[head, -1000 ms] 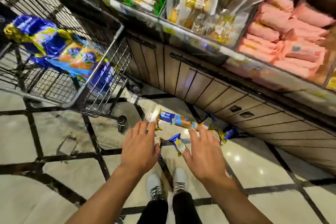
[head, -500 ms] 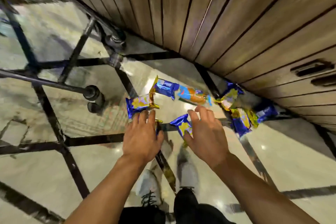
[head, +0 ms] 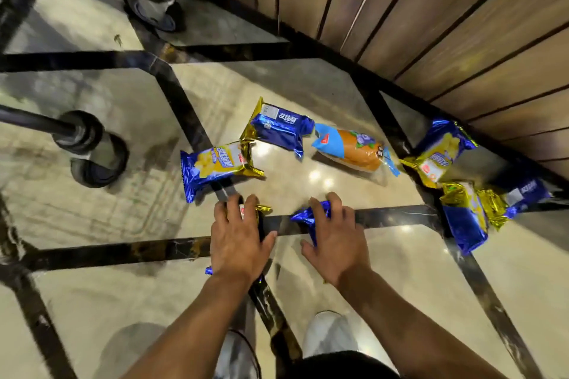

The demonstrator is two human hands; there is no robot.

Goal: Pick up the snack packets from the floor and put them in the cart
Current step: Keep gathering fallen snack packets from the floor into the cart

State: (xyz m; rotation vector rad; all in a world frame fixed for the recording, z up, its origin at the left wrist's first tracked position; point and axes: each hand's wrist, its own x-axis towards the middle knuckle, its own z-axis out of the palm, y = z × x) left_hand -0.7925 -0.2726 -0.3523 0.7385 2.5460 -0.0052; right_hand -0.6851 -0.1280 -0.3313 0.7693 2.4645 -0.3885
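Observation:
Several blue-and-gold snack packets lie on the glossy floor. My left hand (head: 238,240) lies palm-down over one packet (head: 261,210); only its gold end and a blue tip by my wrist show. My right hand (head: 335,237) closes its fingers on a crumpled blue packet (head: 308,218). Just beyond my hands lie a yellow-fronted packet (head: 218,163), a blue packet (head: 277,128) lying back-up, and an orange bread roll in a light blue wrapper (head: 354,149). Of the cart only a wheel and a lower bar (head: 89,151) show, at the left.
Three more packets (head: 437,154) (head: 468,215) (head: 526,194) lie at the right against the wooden cabinet base (head: 431,24). A second cart wheel (head: 154,6) is at the top. My white shoes (head: 326,332) stand just below my hands.
I have bent lower, so the floor fills the view and the cart basket is out of sight. Both hands have dropped from hovering onto the two nearest packets.

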